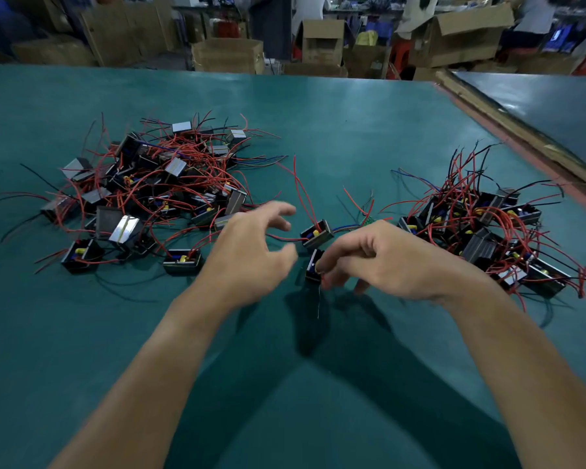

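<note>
Mid-sort I'd say: right hand (379, 262) pinching one module (313, 267), left hand (251, 248) loose and empty at its 9 o'clock, next probably drop it on the 3 o'clock pile (487, 231).

Two hands: left hand (251, 252), right hand (386, 262). Two wire heaps: left heap (156, 191), right heap (481, 228). Two loose boxes: far box (317, 233), near box (313, 269). One table (335, 123).

One wide-angle camera, worn on the head, faces forward and down across the green table (335, 130). It sits close above the left hand (251, 252) and right hand (386, 262). The left transformer pile (156, 191) lies at 10 o'clock, the right transformer pile (481, 228) at 2, and cardboard boxes (227, 55) at 12.
</note>
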`<state>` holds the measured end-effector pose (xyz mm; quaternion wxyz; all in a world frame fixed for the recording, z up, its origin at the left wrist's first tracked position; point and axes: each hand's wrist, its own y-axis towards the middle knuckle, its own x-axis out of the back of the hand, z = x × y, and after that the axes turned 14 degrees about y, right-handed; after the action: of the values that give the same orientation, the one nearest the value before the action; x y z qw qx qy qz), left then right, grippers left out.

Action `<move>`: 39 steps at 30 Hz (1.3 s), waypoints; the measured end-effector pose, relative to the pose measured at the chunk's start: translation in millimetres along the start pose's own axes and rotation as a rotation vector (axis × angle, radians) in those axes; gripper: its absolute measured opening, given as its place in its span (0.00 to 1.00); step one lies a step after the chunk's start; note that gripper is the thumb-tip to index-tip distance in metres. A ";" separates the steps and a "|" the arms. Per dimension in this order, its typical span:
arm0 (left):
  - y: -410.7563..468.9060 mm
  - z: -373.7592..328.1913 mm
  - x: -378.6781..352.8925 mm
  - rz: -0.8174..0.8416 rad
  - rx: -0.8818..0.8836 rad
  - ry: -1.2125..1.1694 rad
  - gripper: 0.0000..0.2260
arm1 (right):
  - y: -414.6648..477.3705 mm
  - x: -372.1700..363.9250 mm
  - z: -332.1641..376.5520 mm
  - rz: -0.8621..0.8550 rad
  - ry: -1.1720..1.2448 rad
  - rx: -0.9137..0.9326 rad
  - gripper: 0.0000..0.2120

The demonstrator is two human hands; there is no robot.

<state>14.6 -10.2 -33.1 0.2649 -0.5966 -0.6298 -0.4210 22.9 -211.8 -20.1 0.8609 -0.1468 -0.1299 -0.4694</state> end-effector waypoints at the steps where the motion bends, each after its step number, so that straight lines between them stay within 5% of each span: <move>1: -1.1 3.2 -2.8 0.044 -0.038 0.167 0.22 | -1.0 0.5 -0.5 0.021 -0.020 0.009 0.15; 4: -1.7 10.9 -10.6 0.160 -0.049 0.312 0.24 | -2.2 0.0 -1.2 0.074 -0.128 0.037 0.15; 13: -0.6 12.4 -5.1 0.041 0.116 0.348 0.16 | 1.2 -3.1 -3.4 -0.030 -0.247 0.039 0.04; 18: -1.6 8.1 -2.4 -0.011 0.125 0.332 0.08 | 2.0 -2.9 -1.4 -0.095 -0.260 0.059 0.06; 25: -1.7 -0.2 -0.7 -0.016 0.133 0.043 0.08 | 4.1 -1.7 -5.7 -0.156 -0.369 0.017 0.14; 30: -2.5 -9.8 5.3 0.181 0.174 -0.391 0.04 | 7.0 1.4 -8.8 -0.228 -0.364 0.049 0.10; 39: -4.7 -8.1 18.2 0.488 0.151 -0.665 0.14 | 8.7 1.7 -11.3 -0.275 -0.288 0.174 0.04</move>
<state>6.0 -7.1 -14.8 0.1821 -0.8105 -0.5505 -0.0830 32.2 -212.9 -31.0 0.7707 -0.1183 -0.3103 -0.5439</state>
